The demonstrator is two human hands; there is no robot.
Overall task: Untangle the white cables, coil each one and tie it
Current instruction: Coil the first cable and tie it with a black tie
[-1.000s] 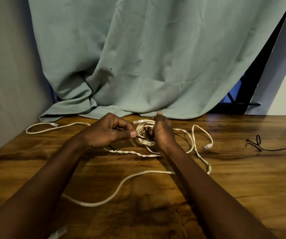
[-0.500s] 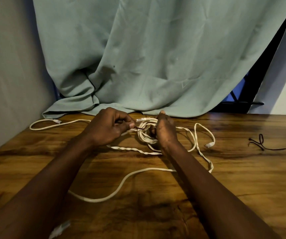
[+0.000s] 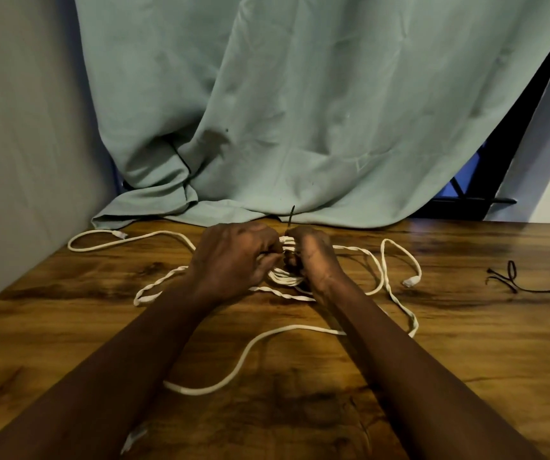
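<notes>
A small coil of white cable [image 3: 286, 275] sits between my hands at the far middle of the wooden table [image 3: 466, 360]. My left hand [image 3: 234, 257] and my right hand [image 3: 313, 257] both grip the coil, fingers curled around it. A thin dark tie [image 3: 291, 215] sticks up from between my hands, above the coil. Loose white cable [image 3: 250, 353] runs in a wide loop toward me, another stretch [image 3: 107, 247] trails left, and a loop with a plug [image 3: 411, 282] lies to the right.
A dark spare tie [image 3: 512, 280] lies on the table at the right. A teal curtain [image 3: 300, 111] hangs behind, its hem resting on the table's back edge. A grey wall [image 3: 18, 144] borders the left. A white plug [image 3: 134, 438] lies near the front edge.
My hands have closed together over the coil, covering most of it. The dark tie's end now points up between them.
</notes>
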